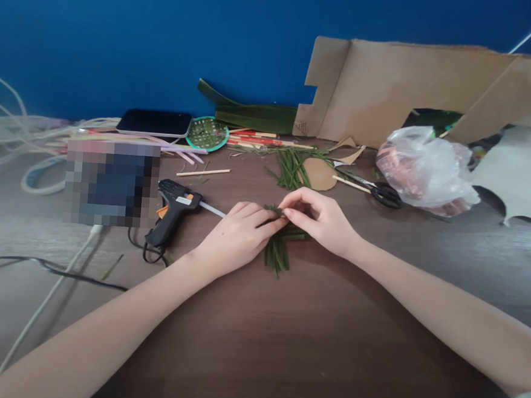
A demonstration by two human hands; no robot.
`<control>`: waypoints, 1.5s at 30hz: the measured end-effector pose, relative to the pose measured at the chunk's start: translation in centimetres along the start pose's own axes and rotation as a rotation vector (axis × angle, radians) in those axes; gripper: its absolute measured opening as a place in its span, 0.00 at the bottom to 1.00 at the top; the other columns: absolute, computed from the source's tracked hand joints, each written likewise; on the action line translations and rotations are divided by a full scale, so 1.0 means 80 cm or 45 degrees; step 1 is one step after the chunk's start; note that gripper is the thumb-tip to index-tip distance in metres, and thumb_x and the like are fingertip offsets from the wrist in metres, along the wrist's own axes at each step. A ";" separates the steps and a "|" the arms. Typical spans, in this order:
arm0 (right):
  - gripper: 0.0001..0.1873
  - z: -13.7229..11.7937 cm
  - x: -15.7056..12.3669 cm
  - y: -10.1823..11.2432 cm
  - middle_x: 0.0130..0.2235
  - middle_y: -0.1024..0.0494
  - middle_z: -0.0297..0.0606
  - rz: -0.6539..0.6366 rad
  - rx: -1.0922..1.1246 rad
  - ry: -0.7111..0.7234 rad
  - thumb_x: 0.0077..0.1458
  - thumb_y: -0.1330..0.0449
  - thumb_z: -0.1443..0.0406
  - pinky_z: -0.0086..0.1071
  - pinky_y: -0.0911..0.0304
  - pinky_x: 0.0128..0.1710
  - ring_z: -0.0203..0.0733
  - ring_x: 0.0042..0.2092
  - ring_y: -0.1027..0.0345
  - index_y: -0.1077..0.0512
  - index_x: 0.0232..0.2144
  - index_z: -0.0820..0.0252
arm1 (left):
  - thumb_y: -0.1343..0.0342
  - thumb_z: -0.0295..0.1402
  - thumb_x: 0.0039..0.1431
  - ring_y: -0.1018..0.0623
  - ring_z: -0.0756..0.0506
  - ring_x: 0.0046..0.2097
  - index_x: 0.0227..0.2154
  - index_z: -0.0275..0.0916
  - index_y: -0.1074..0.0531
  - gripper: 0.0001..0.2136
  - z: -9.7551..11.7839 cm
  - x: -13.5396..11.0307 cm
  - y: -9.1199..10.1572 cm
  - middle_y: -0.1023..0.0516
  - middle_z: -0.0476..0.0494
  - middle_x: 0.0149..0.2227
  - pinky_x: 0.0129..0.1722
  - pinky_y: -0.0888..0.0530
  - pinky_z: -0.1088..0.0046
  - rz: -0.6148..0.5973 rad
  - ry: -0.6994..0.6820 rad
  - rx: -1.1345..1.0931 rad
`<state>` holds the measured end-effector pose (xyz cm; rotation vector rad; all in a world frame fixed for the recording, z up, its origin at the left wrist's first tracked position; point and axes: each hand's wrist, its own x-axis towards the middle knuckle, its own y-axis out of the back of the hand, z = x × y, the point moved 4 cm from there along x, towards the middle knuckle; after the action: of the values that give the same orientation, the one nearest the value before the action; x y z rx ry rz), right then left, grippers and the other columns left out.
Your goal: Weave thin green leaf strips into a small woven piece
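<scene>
Head view: both arms reach in from the bottom edge, and the picture cuts them off near the elbows. The left hand [238,236] lies over a bunch of green strips [277,254] and hides its middle. Only the lower ends and a bit of the top show. A square patch [111,182] on the left is blurred into blocks, so what is there cannot be made out. The crinkly plastic bag [424,171] on the right has something pinkish in it, but it is hard to tell what. White cords [6,132] at the far left look fuzzy.

The bunch is dark green. It is made of thin, flat strips lying side by side. It sits on the brown surface [283,333] near the middle, a little to the right of the black glue gun [174,208]. Its lower ends spread out a little toward the person.

The left hand's fingers are close together and pinch the top of the bunch. The right hand [319,218] pinches the same top end from the other side with thumb and fingers. The fingertips of the two hands almost meet. More loose strips [290,164] lie farther back, near the black scissors [377,192].
</scene>
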<state>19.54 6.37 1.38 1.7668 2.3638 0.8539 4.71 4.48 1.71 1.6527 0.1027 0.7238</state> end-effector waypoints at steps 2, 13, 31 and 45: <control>0.04 -0.001 -0.002 0.000 0.34 0.27 0.35 -0.004 -0.009 0.020 0.53 0.45 0.67 0.31 0.39 0.35 0.36 0.35 0.34 0.31 0.33 0.58 | 0.54 0.26 0.60 0.28 0.44 0.38 0.45 0.35 0.30 0.12 0.001 0.001 0.000 0.23 0.42 0.39 0.38 0.32 0.67 -0.018 0.000 0.028; 0.04 -0.001 -0.001 0.003 0.35 0.28 0.38 -0.001 -0.383 0.111 0.52 0.46 0.69 0.38 0.42 0.44 0.41 0.40 0.36 0.33 0.32 0.59 | 0.54 0.27 0.61 0.28 0.44 0.40 0.45 0.33 0.31 0.12 -0.003 -0.001 -0.003 0.23 0.41 0.39 0.39 0.31 0.67 0.003 0.071 -0.053; 0.09 0.008 -0.003 -0.006 0.49 0.33 0.44 -0.101 -0.630 0.047 0.49 0.43 0.66 0.47 0.48 0.49 0.51 0.50 0.42 0.37 0.36 0.57 | 0.50 0.27 0.58 0.27 0.44 0.43 0.45 0.35 0.32 0.12 -0.010 -0.003 -0.009 0.23 0.41 0.42 0.42 0.31 0.66 -0.012 0.209 -0.269; 0.08 0.007 -0.002 -0.005 0.40 0.30 0.39 -0.124 -0.553 0.088 0.49 0.44 0.67 0.42 0.48 0.46 0.46 0.45 0.40 0.39 0.33 0.57 | 0.51 0.27 0.59 0.27 0.44 0.43 0.45 0.35 0.32 0.12 -0.010 -0.002 -0.008 0.23 0.41 0.41 0.42 0.31 0.65 -0.033 0.225 -0.274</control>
<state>19.46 6.34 0.66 1.4590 2.0711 1.3093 4.40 5.25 1.07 1.3790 0.1656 0.8311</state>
